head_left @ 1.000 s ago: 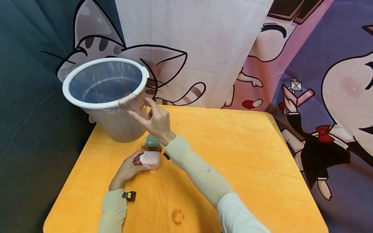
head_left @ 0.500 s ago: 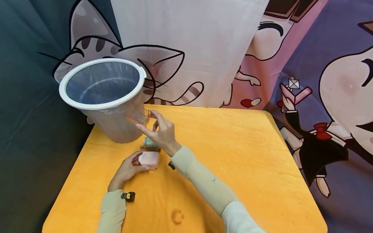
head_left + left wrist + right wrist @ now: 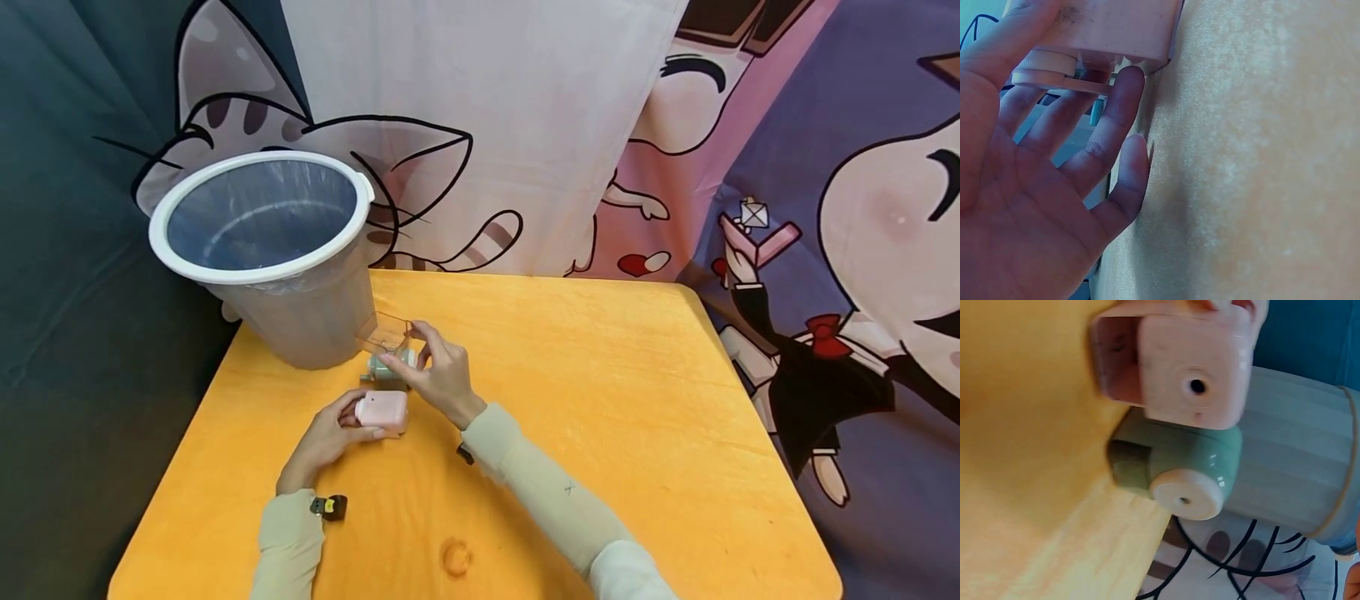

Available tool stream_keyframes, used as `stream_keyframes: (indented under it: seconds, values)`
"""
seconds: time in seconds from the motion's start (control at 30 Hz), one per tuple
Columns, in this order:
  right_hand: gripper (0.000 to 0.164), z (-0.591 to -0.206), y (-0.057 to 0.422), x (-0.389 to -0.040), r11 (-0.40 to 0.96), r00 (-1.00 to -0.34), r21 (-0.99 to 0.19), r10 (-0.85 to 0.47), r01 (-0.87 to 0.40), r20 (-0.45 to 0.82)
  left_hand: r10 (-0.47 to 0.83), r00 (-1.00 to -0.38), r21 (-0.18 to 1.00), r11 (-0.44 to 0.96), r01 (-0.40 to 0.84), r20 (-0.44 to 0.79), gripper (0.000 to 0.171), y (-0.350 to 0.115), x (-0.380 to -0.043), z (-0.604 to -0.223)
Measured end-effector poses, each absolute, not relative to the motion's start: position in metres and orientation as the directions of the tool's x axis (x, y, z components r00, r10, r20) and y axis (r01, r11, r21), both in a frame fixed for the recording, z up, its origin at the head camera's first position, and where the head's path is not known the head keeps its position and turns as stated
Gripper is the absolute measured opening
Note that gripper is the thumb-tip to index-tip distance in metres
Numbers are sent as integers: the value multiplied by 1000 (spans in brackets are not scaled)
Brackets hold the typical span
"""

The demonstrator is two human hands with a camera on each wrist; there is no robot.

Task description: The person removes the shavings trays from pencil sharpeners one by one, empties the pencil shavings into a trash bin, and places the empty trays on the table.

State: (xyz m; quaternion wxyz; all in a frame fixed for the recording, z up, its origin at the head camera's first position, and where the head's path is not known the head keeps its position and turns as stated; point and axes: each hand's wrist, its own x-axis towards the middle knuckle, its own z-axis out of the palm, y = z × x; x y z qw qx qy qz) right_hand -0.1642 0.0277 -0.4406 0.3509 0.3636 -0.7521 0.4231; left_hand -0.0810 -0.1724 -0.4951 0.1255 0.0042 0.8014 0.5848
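The right hand's (image 3: 438,373) grip is pinching a clear tray (image 3: 384,330) between thumb and fingers, holding it near the bin (image 3: 318,325); its contents are too small to tell. The left hand's (image 3: 321,437) grip is closing round the pink sharpener (image 3: 385,408), which is sitting on the surface (image 3: 637,417). The sharpener is showing a boxy, rounded body, a round dark hole in one face and an open cavity alongside. A green sharpener (image 3: 1175,453) with a white round face is standing just beyond it. The tapered, translucent bin is standing behind, its white rim encircling a clear liner (image 3: 262,218).
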Motion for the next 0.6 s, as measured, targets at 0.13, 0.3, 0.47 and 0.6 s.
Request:
stream_keyframes:
  seconds: [0.13,0.3,0.47,0.6]
  values:
    - [56,-453,36,-162,379,-495,-383,-264,-842,828,158,-965,941,303,-153,-208,76,-172,-80,-496]
    - [56,-466,47,-159,371,-511,-400,-281,-838,812,138,-965,933,318,-168,-221,75,-173,-81,-498]
    - [55,-476,56,-157,360,-544,-436,-293,-825,786,126,-975,930,344,-130,-182,70,-176,-85,-511]
    - [54,-482,62,-154,358,-551,-442,-310,-823,775,124,-973,928,344,-141,-194,70,-179,-89,-521]
